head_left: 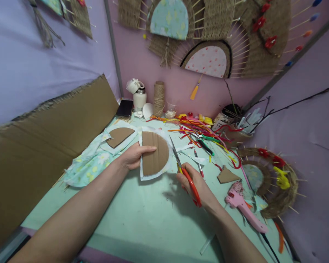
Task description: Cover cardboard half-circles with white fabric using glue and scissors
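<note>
Holding a smooth brown cardboard half-disc [155, 164] bordered by thin pale cloth [153, 176], the left hand [134, 157] pinches its straight edge over the mint table [142, 215]. The right fingers are closed around red-handled scissors [191, 185], near the curved edge; blades seem almost together, though too small for certainty. Fuzzy stems [192, 126], pliers [207, 147] and a pink glue gun [246, 212] crowd the right side.

Soft shadows, stretched outer edges
</note>
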Demonstrator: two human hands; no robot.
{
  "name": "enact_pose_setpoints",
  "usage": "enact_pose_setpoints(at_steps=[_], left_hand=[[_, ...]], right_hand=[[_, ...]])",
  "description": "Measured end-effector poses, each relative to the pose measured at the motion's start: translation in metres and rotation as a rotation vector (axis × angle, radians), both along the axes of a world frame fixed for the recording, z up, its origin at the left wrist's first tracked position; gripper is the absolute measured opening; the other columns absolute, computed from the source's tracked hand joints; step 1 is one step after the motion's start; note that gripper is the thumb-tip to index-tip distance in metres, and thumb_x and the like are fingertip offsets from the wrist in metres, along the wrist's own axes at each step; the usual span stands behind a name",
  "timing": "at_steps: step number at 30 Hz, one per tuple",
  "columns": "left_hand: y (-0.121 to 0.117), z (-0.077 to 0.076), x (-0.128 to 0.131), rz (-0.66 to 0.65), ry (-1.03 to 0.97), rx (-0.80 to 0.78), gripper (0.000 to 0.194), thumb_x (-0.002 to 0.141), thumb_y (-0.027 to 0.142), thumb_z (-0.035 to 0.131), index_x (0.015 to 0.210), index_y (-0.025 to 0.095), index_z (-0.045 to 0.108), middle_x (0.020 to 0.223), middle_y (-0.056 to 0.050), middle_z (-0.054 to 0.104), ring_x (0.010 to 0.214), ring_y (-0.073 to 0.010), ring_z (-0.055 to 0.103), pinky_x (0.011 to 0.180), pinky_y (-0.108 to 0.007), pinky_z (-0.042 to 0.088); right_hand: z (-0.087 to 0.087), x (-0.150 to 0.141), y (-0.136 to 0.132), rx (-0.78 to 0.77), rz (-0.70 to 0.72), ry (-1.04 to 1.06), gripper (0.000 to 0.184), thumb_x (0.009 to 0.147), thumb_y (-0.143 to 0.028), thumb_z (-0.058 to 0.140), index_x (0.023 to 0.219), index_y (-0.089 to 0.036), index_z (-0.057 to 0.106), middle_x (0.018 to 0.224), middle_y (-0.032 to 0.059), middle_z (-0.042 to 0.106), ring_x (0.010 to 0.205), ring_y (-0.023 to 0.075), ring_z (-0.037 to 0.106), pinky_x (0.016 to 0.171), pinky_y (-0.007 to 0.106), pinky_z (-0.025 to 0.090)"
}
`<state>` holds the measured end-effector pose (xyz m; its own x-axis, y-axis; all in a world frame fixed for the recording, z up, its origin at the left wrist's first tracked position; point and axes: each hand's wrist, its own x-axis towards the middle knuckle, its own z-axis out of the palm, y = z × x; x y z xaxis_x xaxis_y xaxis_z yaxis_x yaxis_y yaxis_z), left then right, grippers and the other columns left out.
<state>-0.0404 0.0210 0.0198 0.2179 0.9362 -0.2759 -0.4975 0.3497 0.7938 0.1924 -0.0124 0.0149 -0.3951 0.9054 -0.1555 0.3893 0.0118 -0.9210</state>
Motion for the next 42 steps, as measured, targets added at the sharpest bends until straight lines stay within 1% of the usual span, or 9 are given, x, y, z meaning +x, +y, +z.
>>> enact_pose_setpoints(at_steps=[6,13,22,25,30,34,42], left_hand=[[0.0004,-0.0001,-0.0011,-0.01,0.042,0.015,0.035,0.063,0.016,0.077,0.098,0.014,0.068,0.095,-0.01,0.074,0.085,-0.0243,0.068,0.075,-0.034,0.054],[-0.0001,0.0022,-0.0026,0.023,0.078,0.005,0.035,0.064,0.016,0.075,0.098,0.014,0.068,0.095,-0.01,0.074,0.084,-0.0235,0.068,0.073,-0.032,0.054],[-0.0005,0.0029,-0.0031,-0.024,0.093,-0.004,0.032,0.064,0.015,0.075,0.095,0.015,0.067,0.094,-0.009,0.074,0.08,-0.0218,0.068,0.074,-0.033,0.053],[-0.0003,0.0024,-0.0036,-0.029,0.097,-0.008,0.034,0.063,0.016,0.076,0.096,0.015,0.067,0.093,-0.009,0.073,0.081,-0.0223,0.068,0.074,-0.034,0.053],[-0.0006,0.0019,-0.004,-0.024,0.087,-0.013,0.035,0.062,0.015,0.076,0.096,0.014,0.067,0.092,-0.009,0.073,0.079,-0.0205,0.067,0.072,-0.032,0.053],[-0.0006,0.0015,-0.0044,-0.022,0.08,-0.006,0.037,0.062,0.015,0.076,0.098,0.015,0.067,0.093,-0.008,0.073,0.08,-0.0207,0.067,0.073,-0.032,0.053],[0.001,-0.0002,-0.0053,-0.025,0.096,-0.008,0.034,0.062,0.016,0.076,0.095,0.015,0.067,0.093,-0.009,0.073,0.081,-0.0226,0.067,0.074,-0.034,0.052]], right_hand=[[0.0023,-0.0006,0.001,-0.008,-0.012,-0.036,0.028,0.08,-0.041,0.059,0.074,-0.023,0.039,0.056,-0.0076,0.044,0.049,0.0105,0.041,0.048,0.023,0.032],[-0.0025,0.0014,0.0015,0.007,-0.003,-0.048,0.028,0.083,-0.043,0.055,0.073,-0.023,0.038,0.055,-0.0086,0.04,0.048,0.0103,0.04,0.047,0.023,0.03],[0.0003,0.0023,0.0008,-0.001,0.016,-0.042,0.027,0.083,-0.041,0.056,0.073,-0.023,0.038,0.053,-0.0085,0.041,0.047,0.0103,0.039,0.046,0.023,0.029],[0.0003,0.0022,0.0007,-0.002,0.009,-0.039,0.028,0.081,-0.04,0.058,0.072,-0.023,0.038,0.052,-0.0087,0.041,0.047,0.0104,0.039,0.046,0.023,0.028],[0.0,0.0019,0.0004,0.019,-0.002,-0.038,0.029,0.08,-0.041,0.057,0.07,-0.024,0.037,0.05,-0.0089,0.039,0.046,0.0101,0.038,0.045,0.023,0.027],[-0.0009,0.0024,0.0008,0.029,-0.002,-0.046,0.028,0.08,-0.04,0.057,0.07,-0.023,0.038,0.051,-0.0084,0.041,0.046,0.01,0.038,0.045,0.023,0.027],[0.0001,0.0013,-0.0001,0.026,-0.029,-0.05,0.028,0.08,-0.041,0.057,0.069,-0.023,0.038,0.048,-0.0087,0.04,0.043,0.0099,0.037,0.043,0.023,0.027]])
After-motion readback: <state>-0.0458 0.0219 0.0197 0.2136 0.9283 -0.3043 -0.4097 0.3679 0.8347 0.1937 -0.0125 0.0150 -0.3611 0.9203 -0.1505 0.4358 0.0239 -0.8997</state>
